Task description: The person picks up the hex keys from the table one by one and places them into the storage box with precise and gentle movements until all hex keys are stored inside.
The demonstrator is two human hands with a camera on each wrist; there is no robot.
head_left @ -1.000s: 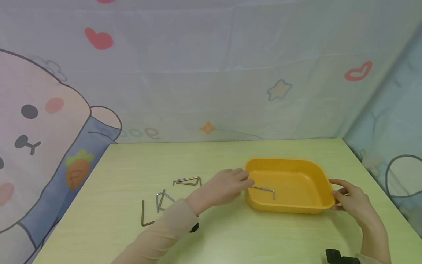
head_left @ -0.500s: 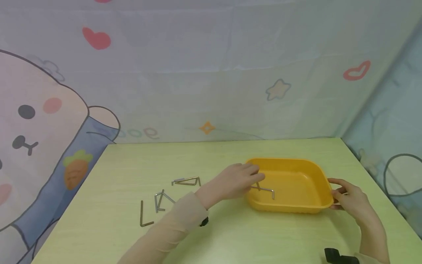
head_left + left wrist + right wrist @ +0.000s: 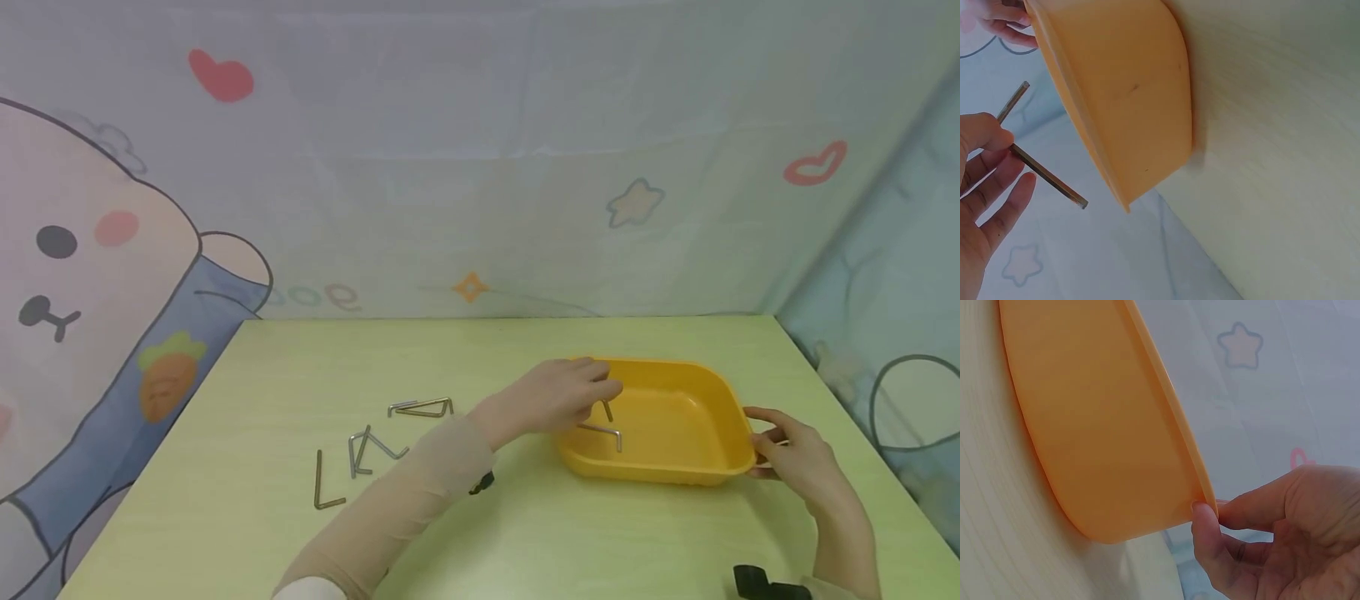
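While the right hand (image 3: 791,454) pinches the tray (image 3: 675,467) rim at its 3 o'clock edge, thumb on the outside wall, the left hand (image 3: 558,396) pinches a hex key (image 3: 606,408) over the tray's 9 o'clock side. The left wrist view shows that key's L-bend held between thumb and fingers (image 3: 997,200), clear of the rim; the head view barely shows it. Another key (image 3: 603,432) lies inside the tray. More keys (image 3: 375,446) sit on the table (image 3: 525,533), around 9 o'clock from the tray.
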